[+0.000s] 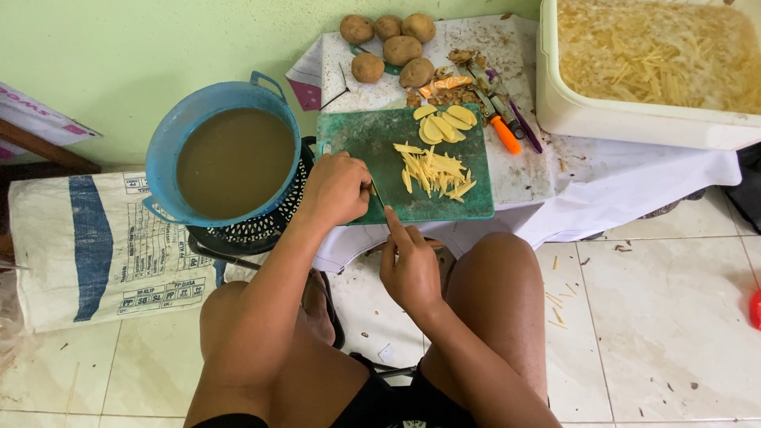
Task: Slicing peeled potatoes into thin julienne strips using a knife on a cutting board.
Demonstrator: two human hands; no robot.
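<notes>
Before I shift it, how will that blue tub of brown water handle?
The blue tub is nearly full of murky liquid, so probably heavy and prone to slosh. It sits on a black perforated crate and overhangs it, so a sideways push might tip it. Its rim handles suggest lifting two-handed.

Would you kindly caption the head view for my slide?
Both hands, left and right, at a green cutting board bearing potato sticks.

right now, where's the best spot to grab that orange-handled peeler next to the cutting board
Probably by the orange handle, coming from above and the board side. The orange-handled peeler lies flat on the table cloth, handle end pointing toward the person and clear of clutter, while its blade end is buried among potato peels. The purple tool crowds its far side.
</notes>
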